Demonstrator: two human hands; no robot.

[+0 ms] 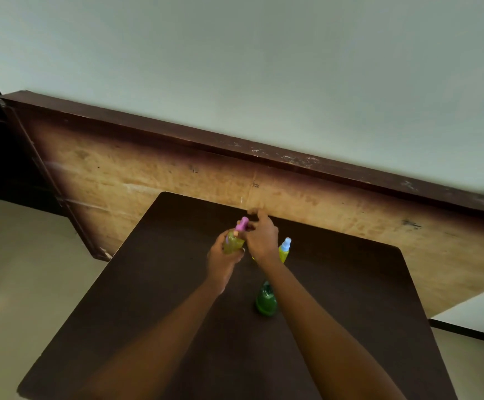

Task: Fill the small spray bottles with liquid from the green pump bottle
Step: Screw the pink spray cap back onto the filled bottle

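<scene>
Fingers of the left hand (223,256) curl round the pink-capped spray bottle (233,244); right hand (261,239) fingers pinch its top.

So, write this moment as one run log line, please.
left hand: grips pink-capped spray bottle; right hand: pinches its cap; blue-capped spray bottle: on table; green pump bottle: on table

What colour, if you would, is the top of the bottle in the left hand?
Pink: the spray top of the bottle, clearest in the head view.

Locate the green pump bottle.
Head view, centre: the green pump bottle stands on the dark table, just left of the right forearm, nearer the camera than the blue-capped spray bottle.
</scene>
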